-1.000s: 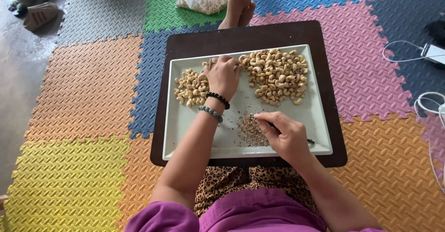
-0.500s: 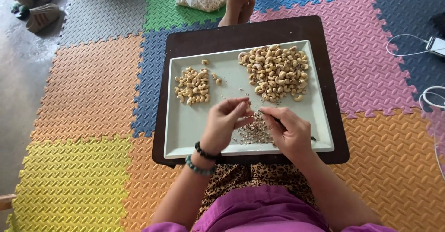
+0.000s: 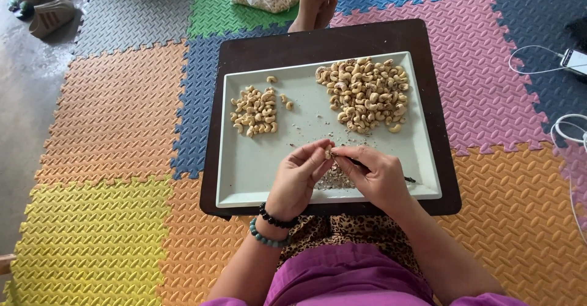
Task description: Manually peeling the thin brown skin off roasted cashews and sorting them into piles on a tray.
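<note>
Left hand (image 3: 298,177) pinches a small pale cashew nut (image 3: 328,154) at its fingertips; right hand (image 3: 376,174), closed around a thin dark tool (image 3: 407,179), meets it at the six o'clock edge of the pale rectangular tray (image 3: 244,171), above brown peel scraps (image 3: 333,179).

I was looking at a home floor: bright foam mats (image 3: 116,116), shoes (image 3: 52,15) on bare concrete, bare feet (image 3: 315,3), a charger cable (image 3: 538,58) nearby.

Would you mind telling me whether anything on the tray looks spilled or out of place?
A few stray cashews lie apart from the small pile, and bits of husk are scattered on the tray under the hands. Nothing looks damaged.
</note>
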